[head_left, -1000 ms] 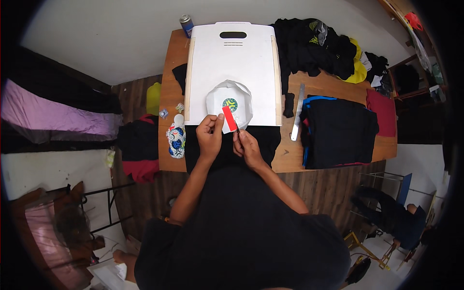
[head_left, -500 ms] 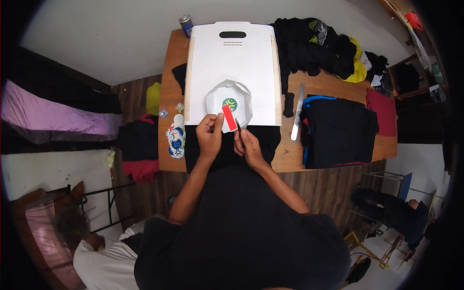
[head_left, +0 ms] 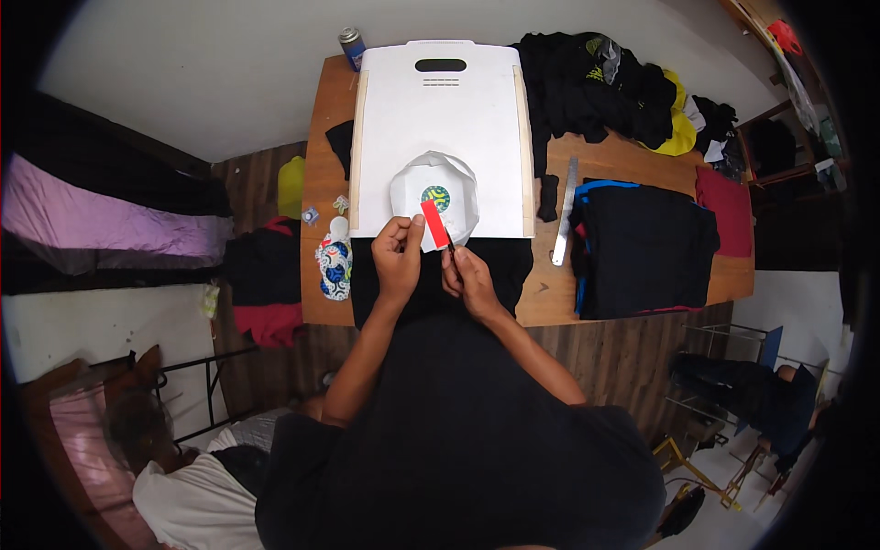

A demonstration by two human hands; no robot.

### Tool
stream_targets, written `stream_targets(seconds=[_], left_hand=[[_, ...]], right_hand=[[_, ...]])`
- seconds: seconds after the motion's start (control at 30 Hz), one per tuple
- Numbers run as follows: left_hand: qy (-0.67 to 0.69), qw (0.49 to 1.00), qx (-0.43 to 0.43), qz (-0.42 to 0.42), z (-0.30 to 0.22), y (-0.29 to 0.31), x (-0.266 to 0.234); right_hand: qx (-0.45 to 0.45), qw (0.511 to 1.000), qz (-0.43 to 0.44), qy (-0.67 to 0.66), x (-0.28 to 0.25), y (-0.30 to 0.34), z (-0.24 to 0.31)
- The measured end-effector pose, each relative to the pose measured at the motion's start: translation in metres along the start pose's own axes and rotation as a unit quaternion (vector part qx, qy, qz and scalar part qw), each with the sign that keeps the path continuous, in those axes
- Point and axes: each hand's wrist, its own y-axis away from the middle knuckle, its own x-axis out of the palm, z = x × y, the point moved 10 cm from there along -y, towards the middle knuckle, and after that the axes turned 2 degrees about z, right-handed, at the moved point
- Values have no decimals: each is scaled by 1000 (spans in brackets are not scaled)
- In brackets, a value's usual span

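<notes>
My left hand (head_left: pixel 398 258) is closed, pinching a red strip with a white edge (head_left: pixel 434 224) between thumb and fingers. In my right hand (head_left: pixel 472 280) is a small dark pointed tool (head_left: pixel 450 246), its tip at the strip's lower right end; whether it is snips or tweezers I cannot tell. Just beyond, a white many-sided shallow dish (head_left: pixel 401 191) rests on the near part of a white board (head_left: pixel 440 119). A round green, blue and yellow patterned patch (head_left: pixel 435 196) shows inside it. Black cloth (head_left: pixel 500 275) lies under my hands.
Patterned round pieces (head_left: pixel 335 270) lie on the wooden table (head_left: pixel 550 298) at left. A metal ruler (head_left: pixel 565 215) and folded dark garments (head_left: pixel 646 252) are at right, heaped black clothes (head_left: pixel 600 92) behind. A spray can (head_left: pixel 351 48) stands far left. People are nearby (head_left: pixel 206 490) (head_left: pixel 775 403).
The tool's tip has moved slightly to the left and closed against the strip's lower end. My left hand and the strip stay almost still. The people behind me have shifted.
</notes>
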Motion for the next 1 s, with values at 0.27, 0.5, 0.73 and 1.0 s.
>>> stream_targets(seconds=[0.27,0.5,0.73,1.0], left_hand=[[-9,1000,6,6,-13,2,5],[-3,1000,4,8,-17,2,7],[-4,999,-43,6,-6,3,8],[14,1000,-7,7,-12,3,9]], right_hand=[[-44,999,9,7,2,0,7],[-4,1000,-11,18,-2,1,-2],[-5,1000,-9,15,-1,0,0],[-10,1000,-20,12,-3,1,-1]])
